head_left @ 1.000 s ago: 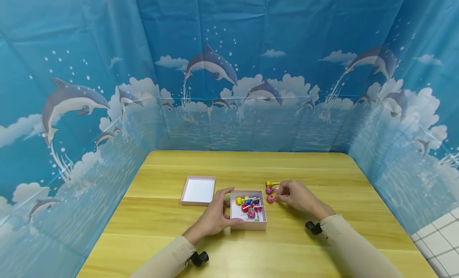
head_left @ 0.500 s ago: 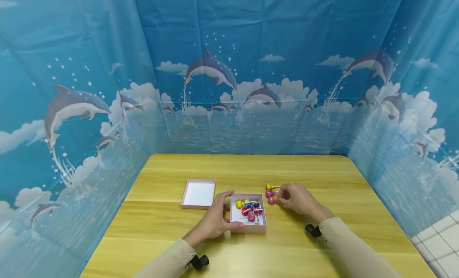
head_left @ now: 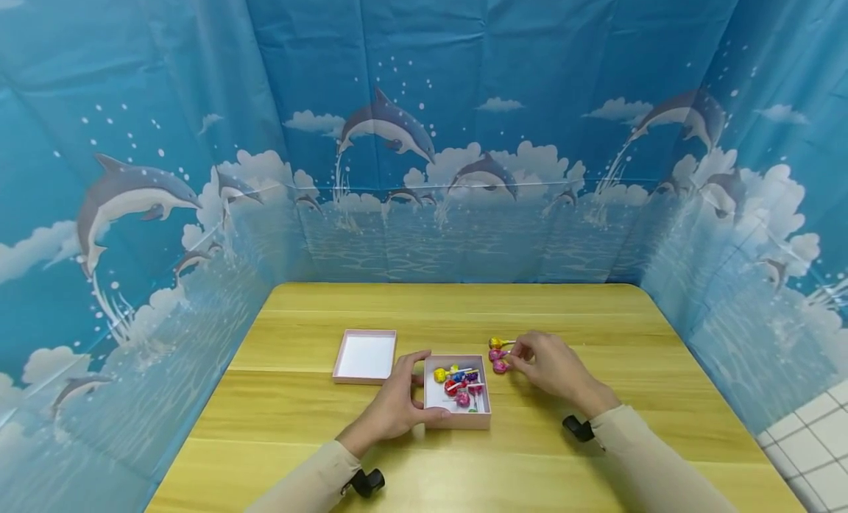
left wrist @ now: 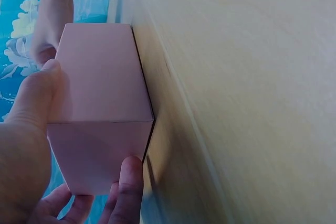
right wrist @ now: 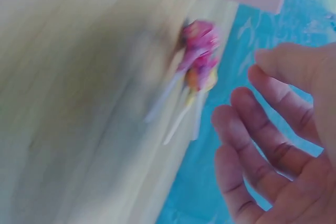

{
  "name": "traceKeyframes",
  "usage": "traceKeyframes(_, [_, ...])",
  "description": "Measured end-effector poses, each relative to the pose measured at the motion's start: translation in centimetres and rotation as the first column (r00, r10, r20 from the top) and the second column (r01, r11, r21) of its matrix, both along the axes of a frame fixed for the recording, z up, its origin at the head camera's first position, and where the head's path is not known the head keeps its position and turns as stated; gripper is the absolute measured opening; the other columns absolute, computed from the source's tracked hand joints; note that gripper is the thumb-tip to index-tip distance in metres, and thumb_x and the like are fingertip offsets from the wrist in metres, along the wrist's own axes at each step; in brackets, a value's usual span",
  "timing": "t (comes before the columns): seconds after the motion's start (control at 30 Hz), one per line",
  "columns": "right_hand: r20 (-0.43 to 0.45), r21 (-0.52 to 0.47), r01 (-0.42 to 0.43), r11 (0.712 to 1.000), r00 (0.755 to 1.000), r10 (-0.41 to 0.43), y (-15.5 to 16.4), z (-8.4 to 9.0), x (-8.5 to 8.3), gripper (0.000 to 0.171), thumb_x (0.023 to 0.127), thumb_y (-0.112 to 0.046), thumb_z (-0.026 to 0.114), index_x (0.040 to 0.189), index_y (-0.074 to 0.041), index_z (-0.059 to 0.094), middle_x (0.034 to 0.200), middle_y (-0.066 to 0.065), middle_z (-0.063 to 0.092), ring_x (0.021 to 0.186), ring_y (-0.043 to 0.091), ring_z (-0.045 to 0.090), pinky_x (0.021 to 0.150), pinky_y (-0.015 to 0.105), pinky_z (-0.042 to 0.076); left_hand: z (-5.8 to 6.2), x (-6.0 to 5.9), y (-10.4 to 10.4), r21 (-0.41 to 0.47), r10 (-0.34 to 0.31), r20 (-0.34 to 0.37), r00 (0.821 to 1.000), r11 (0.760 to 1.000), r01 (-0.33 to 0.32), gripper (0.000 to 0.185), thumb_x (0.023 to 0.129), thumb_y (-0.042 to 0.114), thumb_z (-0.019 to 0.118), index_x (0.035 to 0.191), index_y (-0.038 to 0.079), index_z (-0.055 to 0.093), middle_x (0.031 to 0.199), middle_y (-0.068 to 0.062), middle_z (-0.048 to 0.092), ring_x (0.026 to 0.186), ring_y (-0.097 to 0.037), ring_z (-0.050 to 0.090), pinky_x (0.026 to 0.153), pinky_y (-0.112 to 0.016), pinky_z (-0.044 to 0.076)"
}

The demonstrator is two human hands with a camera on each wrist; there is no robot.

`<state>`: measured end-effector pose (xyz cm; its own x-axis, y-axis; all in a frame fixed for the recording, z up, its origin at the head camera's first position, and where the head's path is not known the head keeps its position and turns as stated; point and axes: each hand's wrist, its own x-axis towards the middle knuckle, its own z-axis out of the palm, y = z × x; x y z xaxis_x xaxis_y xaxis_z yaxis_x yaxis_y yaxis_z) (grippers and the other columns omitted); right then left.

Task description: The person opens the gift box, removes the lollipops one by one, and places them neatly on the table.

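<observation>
Lollipops (head_left: 498, 355) lie just beside right hand (head_left: 553, 366) fingers (head_left: 518, 353).

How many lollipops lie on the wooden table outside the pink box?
3: a yellow wrapped lollipop farthest, then two pink wrapped lollipops toward the person, all beside the right hand. More may be hidden beneath it.
</observation>
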<state>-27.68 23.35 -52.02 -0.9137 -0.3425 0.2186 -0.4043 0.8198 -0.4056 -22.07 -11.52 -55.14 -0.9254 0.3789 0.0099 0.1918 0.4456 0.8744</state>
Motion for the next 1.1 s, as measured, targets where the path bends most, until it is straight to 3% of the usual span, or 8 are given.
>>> traceKeyframes(0.2, [-0.057,-0.055,-0.129,0.99,0.99,0.126,-1.6,1.5,1.1,0.007,0.107,-0.018,0.087,0.102,-0.02,0.083,0.099,-0.009,0.078,0.088,0.005,0.071,0.076,0.03,0.062,0.0,0.0,0.0,-0.001,0.0,0.004,1.0,1.0,0.0,0.114,0.094,0.031,0.102,0.182,0.013,0.032,0.178,-0.02,0.042,0.142,-0.033,0.065,0.087,-0.02,0.065])
traceKeyframes(0.33, [-0.08,-0.066,-0.284,0.957,0.957,0.278,-2.9,2.2,1.5,0.004,0.108,-0.015,0.086,0.107,-0.017,0.084,0.102,-0.008,0.079,0.09,0.001,0.07,0.079,0.036,0.068,-0.1,0.2,0.0,0.007,0.0,0.014,1.0,1.0,0.0,0.115,0.094,0.031,0.103,0.182,0.013,0.032,0.177,-0.021,0.042,0.143,-0.034,0.064,0.087,-0.02,0.065])
traceKeyframes(0.47, [-0.041,-0.042,-0.39,0.92,0.921,0.388,-4.1,2.7,1.7,0.006,0.109,-0.013,0.084,0.115,-0.013,0.085,0.112,-0.001,0.082,0.092,0.011,0.073,0.079,0.036,0.068,0.0,0.1,-0.1,-0.002,-0.001,0.008,1.0,1.0,0.001,0.114,0.094,0.032,0.102,0.182,0.013,0.032,0.177,-0.021,0.042,0.142,-0.034,0.064,0.088,-0.02,0.066])
traceKeyframes(0.63, [0.067,0.008,-0.46,0.888,0.886,0.459,-5.3,3.4,1.7,0.015,0.107,-0.012,0.085,0.122,-0.012,0.086,0.122,0.004,0.082,0.105,0.023,0.079,0.089,0.036,0.068,0.2,0.0,-0.2,-0.01,-0.014,-0.002,1.0,1.0,0.014,0.113,0.095,0.033,0.101,0.182,0.014,0.032,0.177,-0.022,0.042,0.142,-0.033,0.064,0.088,-0.022,0.066])
traceKeyframes(0.87, [0.036,0.097,-0.56,0.823,0.828,0.559,-6.9,3.7,1.5,0.012,0.1,-0.008,0.093,0.109,-0.013,0.087,0.107,0.002,0.085,0.098,0.019,0.078,0.086,0.029,0.065,0.5,-0.2,-0.2,0.003,-0.021,-0.011,1.0,1.0,0.021,0.113,0.095,0.032,0.102,0.182,0.014,0.032,0.176,-0.022,0.042,0.139,-0.033,0.065,0.087,-0.022,0.067])
traceKeyframes(1.1, [0.03,0.169,-0.567,0.806,0.82,0.571,-8.1,3.3,1.9,0.014,0.096,-0.009,0.097,0.096,-0.015,0.084,0.086,-0.002,0.079,0.076,0.003,0.053,0.07,0.019,0.046,0.3,0.1,-0.1,-0.008,-0.023,-0.007,1.0,1.0,0.023,0.113,0.095,0.032,0.102,0.182,0.013,0.032,0.178,-0.022,0.041,0.139,-0.032,0.065,0.087,-0.021,0.066])
